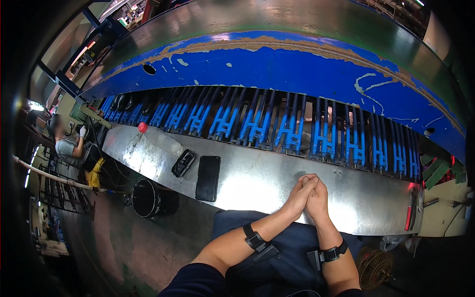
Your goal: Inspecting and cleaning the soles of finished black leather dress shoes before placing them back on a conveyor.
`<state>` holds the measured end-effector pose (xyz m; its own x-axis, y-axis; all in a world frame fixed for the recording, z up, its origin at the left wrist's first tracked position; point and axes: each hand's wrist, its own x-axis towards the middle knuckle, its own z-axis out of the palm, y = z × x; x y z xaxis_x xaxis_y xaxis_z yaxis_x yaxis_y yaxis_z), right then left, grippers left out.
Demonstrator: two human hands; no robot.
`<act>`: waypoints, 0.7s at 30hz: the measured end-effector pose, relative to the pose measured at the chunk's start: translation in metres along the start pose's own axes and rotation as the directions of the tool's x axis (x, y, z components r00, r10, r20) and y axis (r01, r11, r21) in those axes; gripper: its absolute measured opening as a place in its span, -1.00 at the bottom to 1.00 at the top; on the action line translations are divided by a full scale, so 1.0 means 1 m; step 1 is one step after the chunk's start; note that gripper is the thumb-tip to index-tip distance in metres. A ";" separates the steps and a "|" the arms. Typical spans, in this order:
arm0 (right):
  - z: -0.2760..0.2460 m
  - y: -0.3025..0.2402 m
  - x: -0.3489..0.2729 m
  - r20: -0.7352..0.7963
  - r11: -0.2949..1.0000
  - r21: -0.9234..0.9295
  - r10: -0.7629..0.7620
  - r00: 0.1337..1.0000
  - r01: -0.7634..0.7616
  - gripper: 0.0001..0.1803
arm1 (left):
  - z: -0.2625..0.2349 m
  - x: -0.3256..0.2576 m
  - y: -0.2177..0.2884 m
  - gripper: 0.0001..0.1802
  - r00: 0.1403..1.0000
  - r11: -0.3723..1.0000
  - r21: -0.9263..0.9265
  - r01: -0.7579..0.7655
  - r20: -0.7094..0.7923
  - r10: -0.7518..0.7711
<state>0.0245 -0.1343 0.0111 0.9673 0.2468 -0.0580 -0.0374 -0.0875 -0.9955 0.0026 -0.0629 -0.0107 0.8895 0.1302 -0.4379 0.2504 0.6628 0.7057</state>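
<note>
left fingers clasp right fingers above metal worktop

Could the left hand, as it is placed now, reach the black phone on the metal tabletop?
Probably yes: the black phone lies left of the left hand, with no object between them on the metal tabletop. But it is pressed against the right hand, so should separate first.

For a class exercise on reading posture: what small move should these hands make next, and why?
Probably unclasp the left hand and right hand: they are pressed together over the metal ledge, with no tool visible in them, so parting them would likely free both.
</note>
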 end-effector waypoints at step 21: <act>0.000 -0.003 -0.001 -0.018 0.999 0.010 0.034 0.999 -0.034 -0.80 | 0.008 -0.007 0.008 -0.59 0.998 0.996 0.087 0.017 0.052 -0.022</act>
<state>0.0235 -0.1347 0.0146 0.9698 0.2264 -0.0908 -0.0729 -0.0864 -0.9936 0.0016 -0.0644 0.0018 0.9024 0.0772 -0.4240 0.2984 0.5980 0.7439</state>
